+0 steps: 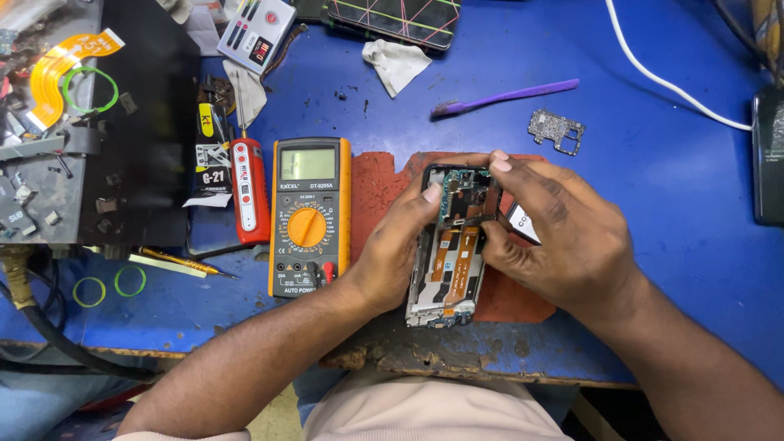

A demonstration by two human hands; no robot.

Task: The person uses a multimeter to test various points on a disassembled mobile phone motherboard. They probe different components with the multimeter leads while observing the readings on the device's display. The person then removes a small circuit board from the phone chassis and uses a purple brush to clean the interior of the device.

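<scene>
An opened phone [447, 269] with its back removed lies on a worn red mat [380, 184] at the table's front, showing orange flex strips and a green board near its top. My left hand [394, 253] grips the phone's left edge, thumb on the upper corner. My right hand [555, 233] covers the phone's upper right part, fingers curled over the top edge and thumb pressing on the inside. Whether a tool sits between the fingers is hidden.
An orange multimeter [309, 216] lies left of the mat, beside a red screwdriver [249, 188]. A purple brush [506, 96], a small circuit board [556, 131], a crumpled cloth [396, 64] and a white cable [670, 82] lie farther back. Green rubber bands [110, 284] sit front left.
</scene>
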